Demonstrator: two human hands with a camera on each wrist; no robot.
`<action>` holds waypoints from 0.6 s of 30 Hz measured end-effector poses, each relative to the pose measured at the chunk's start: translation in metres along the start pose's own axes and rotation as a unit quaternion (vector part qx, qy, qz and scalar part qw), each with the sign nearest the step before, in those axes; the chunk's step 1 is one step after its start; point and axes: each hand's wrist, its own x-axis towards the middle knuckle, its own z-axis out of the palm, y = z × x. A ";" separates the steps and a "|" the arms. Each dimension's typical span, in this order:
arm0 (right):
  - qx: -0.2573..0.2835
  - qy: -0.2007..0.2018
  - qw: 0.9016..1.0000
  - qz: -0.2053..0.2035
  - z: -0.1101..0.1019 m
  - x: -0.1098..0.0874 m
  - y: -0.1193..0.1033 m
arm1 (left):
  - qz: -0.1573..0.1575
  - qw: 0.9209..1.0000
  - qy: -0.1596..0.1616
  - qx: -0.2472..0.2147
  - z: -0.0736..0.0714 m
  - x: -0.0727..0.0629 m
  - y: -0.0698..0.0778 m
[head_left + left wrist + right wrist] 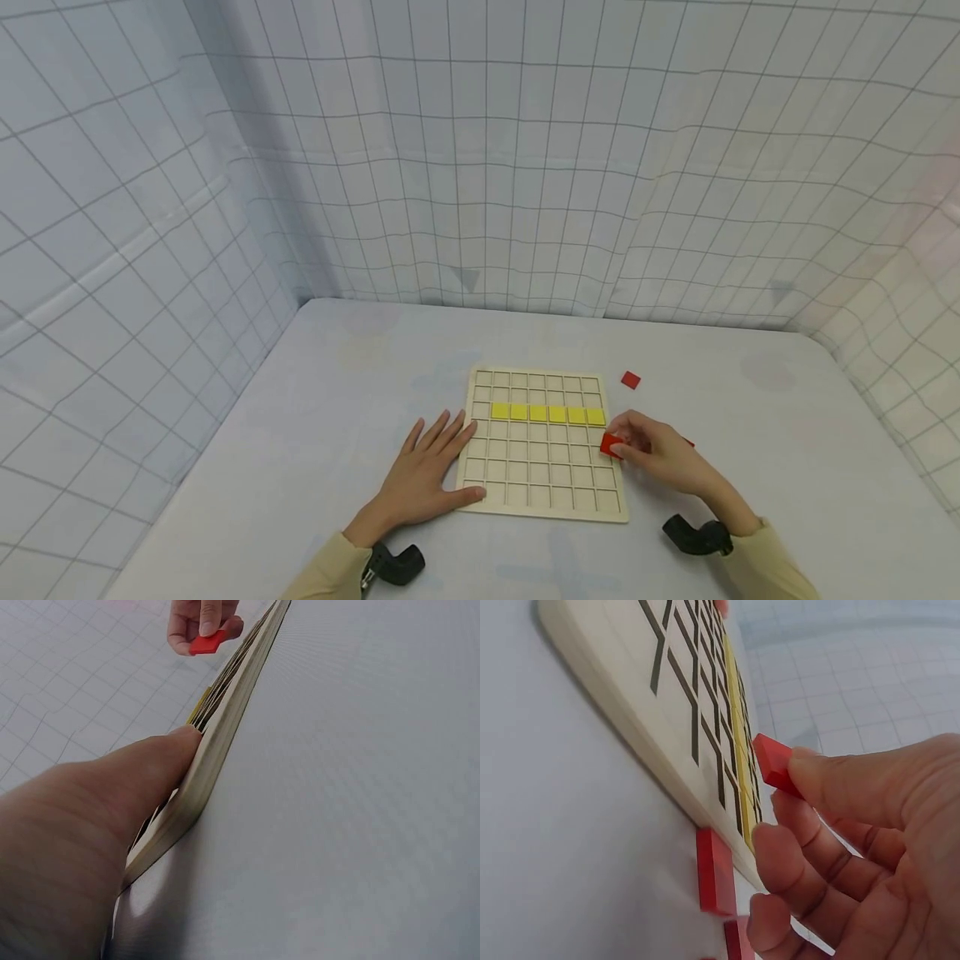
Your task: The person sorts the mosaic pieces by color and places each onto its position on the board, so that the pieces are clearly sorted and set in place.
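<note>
A cream board [543, 514] with a grid of square recesses lies flat, and a row of several yellow tiles [538, 413] fills part of one line across it. My left hand [423, 479] rests with spread fingers over the board's left edge, its thumb on the near left corner area. Between thumb and fingers, my right hand [663, 457] pinches a red square tile [776, 761], held tilted above the board's right edge. Below that hand, in the right wrist view, a loose red tile [716, 874] lies against the board's edge, with another red tile [739, 939] beside it.
Past the board's far right corner lies a separate red tile [631, 380]. White table surface [360, 375] surrounds the board. Grid-patterned white curtains [480, 167] enclose the back and sides. Dark wrist devices [697, 535] sit close over the table by both sleeves.
</note>
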 end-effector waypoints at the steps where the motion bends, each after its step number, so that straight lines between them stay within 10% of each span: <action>1: -0.003 0.004 1.000 -0.001 0.001 0.001 -0.001 | 0.001 1.000 0.001 -0.001 0.000 0.000 0.000; 18: -0.016 0.020 0.999 -0.025 0.021 0.032 -0.018 | 0.002 1.000 0.001 0.006 -0.001 0.001 0.001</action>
